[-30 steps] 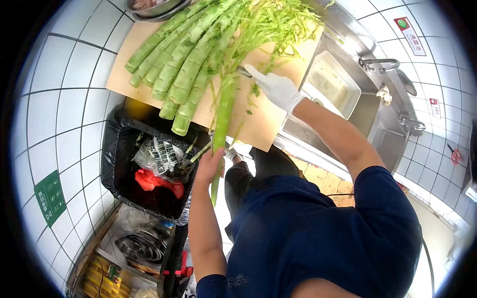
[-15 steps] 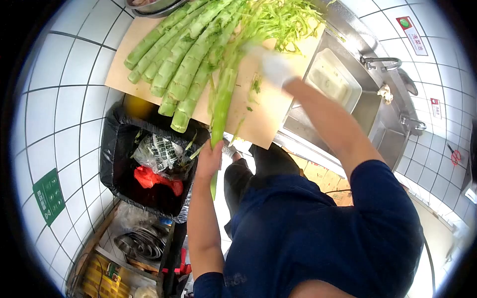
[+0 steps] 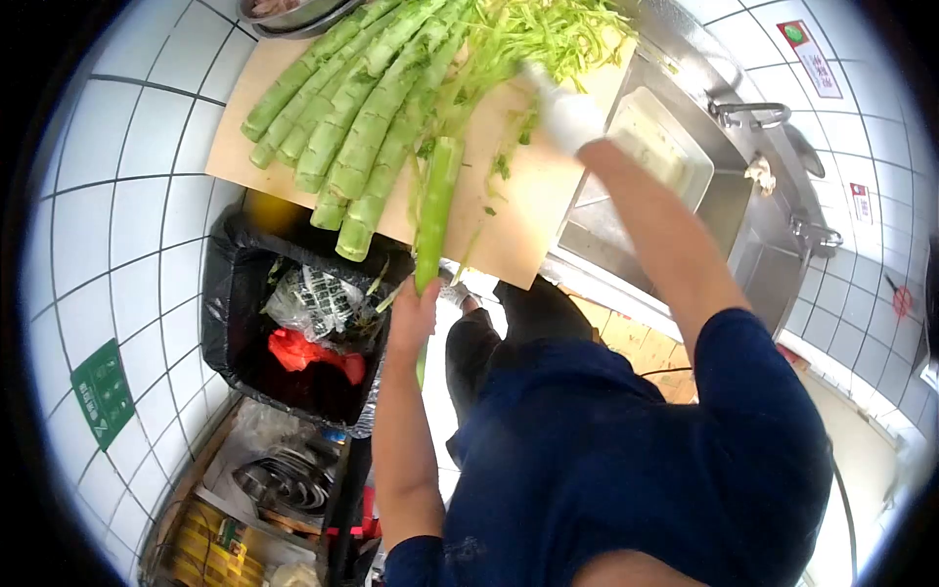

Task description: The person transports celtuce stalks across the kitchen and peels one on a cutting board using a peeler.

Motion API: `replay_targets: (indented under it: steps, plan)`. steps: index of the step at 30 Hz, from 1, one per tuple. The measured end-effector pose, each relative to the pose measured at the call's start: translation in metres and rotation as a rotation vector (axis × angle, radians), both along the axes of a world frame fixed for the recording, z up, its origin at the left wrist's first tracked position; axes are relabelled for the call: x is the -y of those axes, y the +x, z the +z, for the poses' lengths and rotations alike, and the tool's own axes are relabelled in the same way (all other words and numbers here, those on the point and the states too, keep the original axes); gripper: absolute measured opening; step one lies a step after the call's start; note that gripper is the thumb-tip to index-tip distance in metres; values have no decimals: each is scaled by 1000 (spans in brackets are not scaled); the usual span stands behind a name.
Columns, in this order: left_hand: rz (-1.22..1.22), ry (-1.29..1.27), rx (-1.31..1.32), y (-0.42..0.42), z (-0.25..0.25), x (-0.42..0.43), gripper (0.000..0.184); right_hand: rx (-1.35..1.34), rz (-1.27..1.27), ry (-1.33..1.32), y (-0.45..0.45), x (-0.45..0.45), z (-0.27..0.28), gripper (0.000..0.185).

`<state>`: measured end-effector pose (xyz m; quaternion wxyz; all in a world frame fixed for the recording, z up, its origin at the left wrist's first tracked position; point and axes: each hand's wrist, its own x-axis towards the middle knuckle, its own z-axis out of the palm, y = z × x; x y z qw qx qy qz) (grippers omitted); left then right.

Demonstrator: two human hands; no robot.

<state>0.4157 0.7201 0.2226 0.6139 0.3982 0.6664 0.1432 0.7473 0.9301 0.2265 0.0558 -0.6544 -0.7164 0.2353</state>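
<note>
My left hand (image 3: 414, 311) is closed around the lower end of a peeled celtuce stem (image 3: 439, 196). The stem's cut top rests on the wooden board (image 3: 509, 233), and its lower end hangs past the front edge. On my right hand (image 3: 570, 117) is a white glove, smeared by motion, above the board's right side. A greyish tip shows at its far end, but its fingers and anything in them cannot be made out. Left of the held stem lie several thick celtuce stems (image 3: 337, 147) side by side. Green peelings (image 3: 553, 39) are heaped at the back of the board.
A black-lined bin (image 3: 223, 303) with plastic bags stands below the board's left front. At right is a steel sink (image 3: 724, 210) with a whitish tub (image 3: 699, 176) and taps (image 3: 753, 112). A metal bowl (image 3: 293, 18) sits at the back left.
My right hand has moved slightly to the right, away from the held celtuce stem, whose top end is now uncovered. My left hand keeps its hold in nearly the same place.
</note>
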Motion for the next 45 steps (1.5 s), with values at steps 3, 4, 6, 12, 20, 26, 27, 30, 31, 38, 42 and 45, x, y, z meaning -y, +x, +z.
replay_targets:
  steps: [3,4,6,12,20,26,27,30,31,38,42,45]
  plan:
    - [8,-9,18,1,0,-10,28,456,180,258,15,-3,9,74]
    - [-20,32,-3,0,-4,-8,28,294,208,246,3,20,14,75]
    - [27,-74,90,-2,-2,-13,27,87,272,274,-21,45,12,79]
    - [107,-174,231,-6,-6,-13,29,34,557,-3,-68,83,25,82]
    - [128,-221,274,-12,0,-11,34,236,45,36,1,-12,4,73]
    - [191,-310,363,-13,-2,-16,40,-35,430,142,-48,61,12,78]
    - [208,-325,379,-13,-1,-15,42,-123,478,93,-55,69,15,79]
    - [186,-336,385,-12,2,-14,43,-4,685,98,-64,75,22,81]
    - [198,-336,402,-10,2,-14,42,55,736,69,-58,67,19,78]
    - [185,-320,349,-10,9,-7,40,232,222,164,-1,10,20,75]
    - [155,-314,303,-5,6,-15,38,-5,507,71,-50,73,20,84]
    - [120,-261,264,-5,5,-14,37,-85,616,43,-52,77,11,84]
